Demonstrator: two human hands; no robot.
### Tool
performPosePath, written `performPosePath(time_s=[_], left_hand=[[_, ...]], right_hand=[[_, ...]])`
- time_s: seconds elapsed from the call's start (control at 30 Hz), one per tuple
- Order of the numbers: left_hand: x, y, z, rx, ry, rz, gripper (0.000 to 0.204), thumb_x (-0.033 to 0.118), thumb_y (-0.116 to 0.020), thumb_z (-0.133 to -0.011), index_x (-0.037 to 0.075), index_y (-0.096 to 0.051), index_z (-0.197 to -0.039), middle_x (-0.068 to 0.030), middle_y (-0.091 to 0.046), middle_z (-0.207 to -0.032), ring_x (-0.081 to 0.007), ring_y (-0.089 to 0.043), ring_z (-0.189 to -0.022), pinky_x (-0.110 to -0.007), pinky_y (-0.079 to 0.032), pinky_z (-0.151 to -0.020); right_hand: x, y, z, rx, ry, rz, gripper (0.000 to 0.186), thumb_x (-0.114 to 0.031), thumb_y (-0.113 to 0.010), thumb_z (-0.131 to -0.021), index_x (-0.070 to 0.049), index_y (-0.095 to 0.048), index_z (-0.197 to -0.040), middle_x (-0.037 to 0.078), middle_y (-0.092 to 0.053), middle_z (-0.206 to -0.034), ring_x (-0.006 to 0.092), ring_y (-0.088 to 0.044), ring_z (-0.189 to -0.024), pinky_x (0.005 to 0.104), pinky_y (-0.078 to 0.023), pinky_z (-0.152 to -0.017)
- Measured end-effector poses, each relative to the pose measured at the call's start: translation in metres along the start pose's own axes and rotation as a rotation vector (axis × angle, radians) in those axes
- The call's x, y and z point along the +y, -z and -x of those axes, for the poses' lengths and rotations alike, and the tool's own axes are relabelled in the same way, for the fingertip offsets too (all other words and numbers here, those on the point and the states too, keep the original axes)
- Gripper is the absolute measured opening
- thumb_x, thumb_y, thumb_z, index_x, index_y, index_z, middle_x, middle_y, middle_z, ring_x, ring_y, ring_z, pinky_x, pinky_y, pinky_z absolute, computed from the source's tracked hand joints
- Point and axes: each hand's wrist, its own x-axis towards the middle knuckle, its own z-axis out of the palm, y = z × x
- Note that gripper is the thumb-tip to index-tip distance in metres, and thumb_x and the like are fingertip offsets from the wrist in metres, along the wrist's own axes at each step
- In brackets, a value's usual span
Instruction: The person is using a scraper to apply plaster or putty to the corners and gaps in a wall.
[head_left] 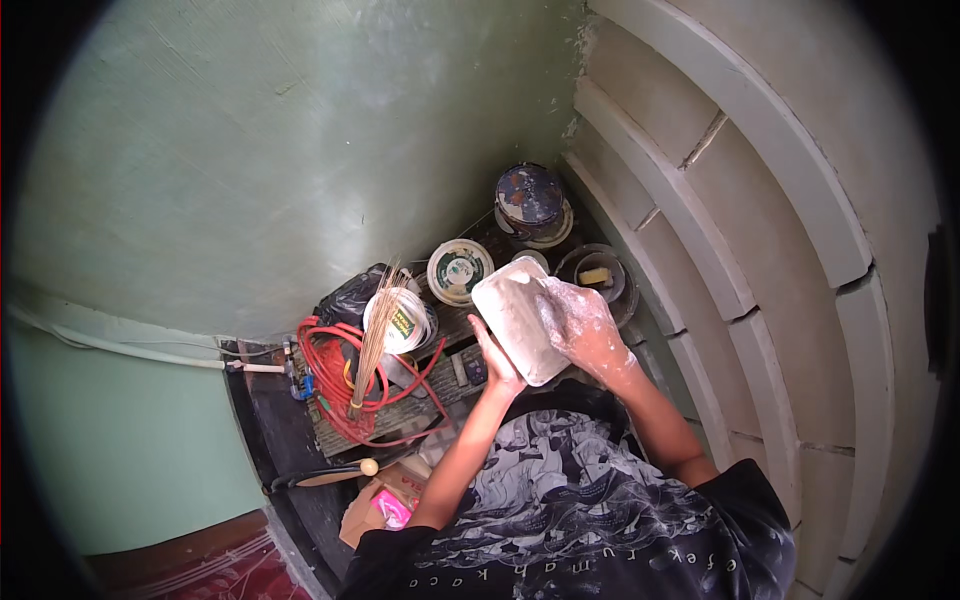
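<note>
A white rectangular tray with a pale, paste-like coating inside is tilted in front of my chest. My left hand holds it at the lower left side, with the fingers along its edge and partly underneath. My right hand, smeared with white paste, reaches over the tray's right side. Its fingers are bent together against the paste, and their tips are dark and blurred. Whether they pinch anything is hidden from this angle.
Ahead stand a lidded tub, a paint-stained bucket and a grey basin with a yellow block. At left lie a coiled red hose, a stick bundle and a white bucket. A ridged wall rises close at right.
</note>
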Motion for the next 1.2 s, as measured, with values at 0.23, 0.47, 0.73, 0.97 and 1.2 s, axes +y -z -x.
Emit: performPosePath(time_s=[0.23,0.47,0.73,0.97,1.2], left_hand=[[0.004,-0.015,0.013,0.045,0.006,0.041,0.075,0.066,-0.023,-0.095,0.014,-0.031,-0.147,-0.0084,-0.037,-0.148,-0.0285,-0.038,-0.134,-0.044,-0.028,-0.113],[0.010,-0.010,0.004,0.014,0.009,0.071,0.074,0.067,-0.024,-0.094,0.015,-0.032,-0.147,-0.0078,-0.040,-0.147,-0.0289,-0.040,-0.132,-0.045,-0.030,-0.112],[0.011,-0.009,0.004,0.017,0.006,0.074,0.074,0.067,-0.026,-0.094,0.016,-0.032,-0.147,-0.0079,-0.039,-0.147,-0.0293,-0.042,-0.131,-0.046,-0.032,-0.111],[0.010,-0.015,0.004,0.052,0.002,0.087,0.074,0.067,-0.025,-0.094,0.015,-0.032,-0.147,-0.0080,-0.040,-0.147,-0.0296,-0.042,-0.131,-0.046,-0.031,-0.111],[0.009,-0.012,0.001,0.008,0.011,0.104,0.078,0.069,-0.022,-0.093,0.014,-0.032,-0.147,-0.0090,-0.040,-0.147,-0.0293,-0.041,-0.132,-0.046,-0.032,-0.111]], right_hand=[[-0.011,0.007,0.008,0.138,0.084,-0.152,0.034,-0.010,-0.063,-0.080,0.002,-0.061,-0.112,0.020,-0.065,-0.102,0.0377,-0.064,-0.089,0.0437,-0.052,-0.077],[-0.018,0.009,0.018,0.165,0.045,-0.273,0.028,-0.005,-0.061,-0.082,0.005,-0.061,-0.108,0.022,-0.065,-0.098,0.0380,-0.066,-0.086,0.0402,-0.054,-0.076],[-0.028,0.010,0.021,0.263,0.077,-0.285,0.028,-0.002,-0.061,-0.082,0.006,-0.060,-0.109,0.022,-0.065,-0.099,0.0354,-0.067,-0.085,0.0371,-0.055,-0.074],[-0.030,0.020,0.009,0.327,0.089,-0.230,0.024,0.001,-0.062,-0.081,0.005,-0.062,-0.105,0.020,-0.066,-0.091,0.0310,-0.067,-0.076,0.0347,-0.054,-0.067],[-0.027,0.027,0.010,0.334,0.032,-0.274,0.021,0.000,-0.060,-0.084,0.005,-0.062,-0.105,0.018,-0.067,-0.090,0.0270,-0.068,-0.079,0.0326,-0.053,-0.070]])
